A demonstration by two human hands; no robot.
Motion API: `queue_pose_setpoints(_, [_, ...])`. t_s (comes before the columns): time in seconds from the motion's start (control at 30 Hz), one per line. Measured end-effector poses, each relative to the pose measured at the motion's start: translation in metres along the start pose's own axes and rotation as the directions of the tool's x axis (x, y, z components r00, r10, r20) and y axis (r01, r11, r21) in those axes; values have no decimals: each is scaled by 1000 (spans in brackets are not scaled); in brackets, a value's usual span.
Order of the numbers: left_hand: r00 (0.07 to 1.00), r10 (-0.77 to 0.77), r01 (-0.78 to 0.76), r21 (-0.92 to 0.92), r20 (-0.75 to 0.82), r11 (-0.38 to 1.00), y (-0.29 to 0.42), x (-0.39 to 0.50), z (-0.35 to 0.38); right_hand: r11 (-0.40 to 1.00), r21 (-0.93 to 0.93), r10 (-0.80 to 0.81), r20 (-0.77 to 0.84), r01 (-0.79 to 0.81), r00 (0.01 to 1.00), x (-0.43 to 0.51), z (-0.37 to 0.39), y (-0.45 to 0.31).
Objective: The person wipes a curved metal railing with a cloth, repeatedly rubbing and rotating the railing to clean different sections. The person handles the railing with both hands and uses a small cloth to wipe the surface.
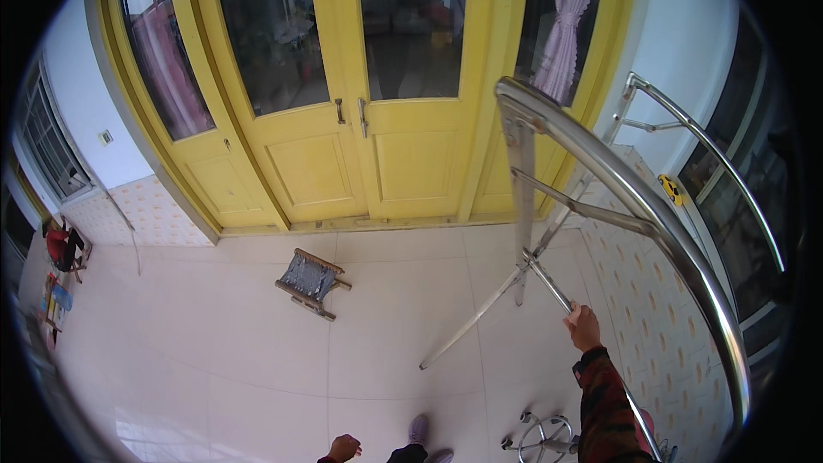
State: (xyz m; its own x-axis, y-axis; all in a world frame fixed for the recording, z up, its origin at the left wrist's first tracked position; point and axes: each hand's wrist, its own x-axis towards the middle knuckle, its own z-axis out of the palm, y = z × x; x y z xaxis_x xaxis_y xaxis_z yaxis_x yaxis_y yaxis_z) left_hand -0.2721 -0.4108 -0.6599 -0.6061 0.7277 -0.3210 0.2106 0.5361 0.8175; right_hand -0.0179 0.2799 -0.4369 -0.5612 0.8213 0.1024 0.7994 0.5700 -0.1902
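Observation:
My right hand [583, 326] is closed around a thin metal crossbar of a folding stainless-steel rack [604, 141]. The rack stands on crossed legs along the right side, with one leg [463, 328] slanting out over the floor. A thick curved top rail sweeps past my right forearm, and a second rail [707, 135] lies nearer the wall. Low at the bottom edge, my left hand [344, 447] hangs with fingers curled and nothing visible in it. My shoe [418, 429] is to the right of that hand.
A small folding stool [312, 280] stands before yellow double doors [347, 167]. A wheeled chair base [545, 438] sits by my right sleeve. Beyond the rack, a yellow toy car [670, 190] rests on a ledge. At far left sits a person in red [58, 247].

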Motion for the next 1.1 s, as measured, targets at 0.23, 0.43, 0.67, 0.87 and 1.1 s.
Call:
queue_pose_setpoints(0.23, [974, -115, 75, 199, 197, 977, 133, 64, -39, 446, 890, 61, -138, 97, 989, -31, -53, -27])
queue_pose_setpoints(0.43, [948, 257, -54, -706, 186, 706, 374, 110, -12, -416, 884, -73, 199, -211, 977, -118, -119, -121])
queue_pose_setpoints(0.67, [702, 596, 211, -913, 390, 350, 499, 86, 50, -401, 826, -205, 340, -396, 918, -200, -151, -170])
queue_pose_setpoints(0.87, [724, 510, 218, -855, 465, 470, 517, 30, 73, 184, 961, 321, 141, -208, 936, -232, -135, -196])
queue_pose_setpoints(1.1, [706, 607, -129, -776, 365, 617, 513, 22, 86, 663, 731, 361, -502, 163, 786, -232, -137, -193])
